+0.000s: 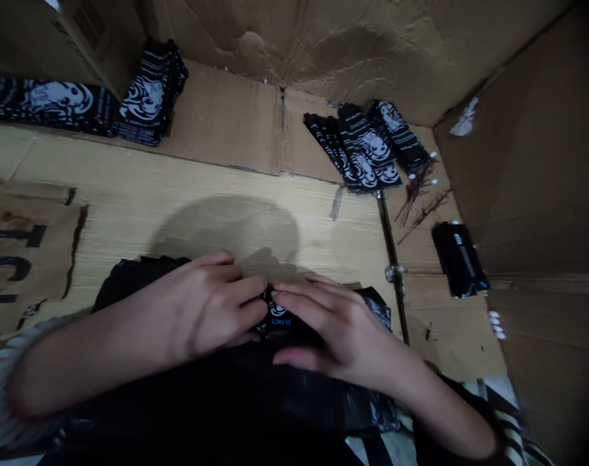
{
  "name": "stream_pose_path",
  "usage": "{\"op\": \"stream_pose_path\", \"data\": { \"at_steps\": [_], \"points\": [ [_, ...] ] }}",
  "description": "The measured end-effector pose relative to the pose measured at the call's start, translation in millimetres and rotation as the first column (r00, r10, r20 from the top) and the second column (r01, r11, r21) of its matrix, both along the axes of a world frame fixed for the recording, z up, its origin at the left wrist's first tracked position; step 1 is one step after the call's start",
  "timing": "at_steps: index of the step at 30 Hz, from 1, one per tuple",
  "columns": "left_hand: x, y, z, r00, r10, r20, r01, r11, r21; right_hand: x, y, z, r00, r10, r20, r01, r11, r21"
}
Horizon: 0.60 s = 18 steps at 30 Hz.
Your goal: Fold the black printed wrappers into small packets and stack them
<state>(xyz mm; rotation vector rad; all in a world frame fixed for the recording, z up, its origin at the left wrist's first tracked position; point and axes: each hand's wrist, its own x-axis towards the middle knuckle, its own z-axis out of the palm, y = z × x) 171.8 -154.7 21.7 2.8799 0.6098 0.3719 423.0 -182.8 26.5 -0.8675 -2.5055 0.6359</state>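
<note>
A small black packet [279,314] with a white swirl design and blue "20 PACK" lettering lies in front of me, partly hidden under my fingers. The curled fingers of my left hand [211,307] pinch its left end. Over the packet's right part stretch the fingers of my right hand [326,320], touching it from above, while the thumb stands apart on the near side. Black plastic [144,268] shows beyond my left forearm, and more glossy black wrapping [379,307] shows beside my right hand.
Stacks of printed black packets lie at the back left [146,97] and back right [367,149]. Thin brown sticks [418,194] are scattered near a plain black bundle [460,259]. Cardboard walls [532,162] enclose the far and right sides. Torn cardboard [27,252] lies at left.
</note>
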Motion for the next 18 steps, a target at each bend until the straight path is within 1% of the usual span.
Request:
{"op": "stream_pose_path", "data": {
  "at_steps": [3,5,7,8,10,14,16,18],
  "points": [
    [0,2,-0.1,0.998,0.036,0.048,-0.034,0.999,-0.034,1,-11,-6.9,0.998,-0.035,0.058,0.026,0.99,0.142],
    [0,6,-0.4,0.996,0.007,0.092,-0.003,0.999,-0.045,0,-15,-13.1,0.995,-0.086,0.045,0.074,0.973,0.22],
    [-1,11,-0.7,0.994,-0.03,0.106,0.039,0.995,-0.091,-3,-16,-17.1,0.991,-0.131,0.009,0.124,0.959,0.255],
    [-1,14,-0.9,0.994,-0.028,0.106,0.042,0.989,-0.138,-3,-15,-17.9,0.989,-0.148,-0.005,0.145,0.955,0.259],
    [-2,20,-1.0,0.992,-0.008,0.126,0.041,0.966,-0.257,-5,-13,-17.8,0.985,-0.173,-0.027,0.174,0.948,0.268],
    [-1,27,2.3,0.978,0.03,0.206,0.068,0.889,-0.453,-7,-9,-15.0,0.976,-0.212,-0.04,0.214,0.919,0.333],
    [1,28,6.3,0.977,0.052,0.205,0.061,0.858,-0.509,-7,-7,-13.0,0.972,-0.229,-0.041,0.229,0.904,0.361],
    [2,26,10.7,0.982,0.073,0.172,0.029,0.849,-0.527,-6,-7,-10.3,0.97,-0.239,-0.043,0.238,0.902,0.36]
  ]
}}
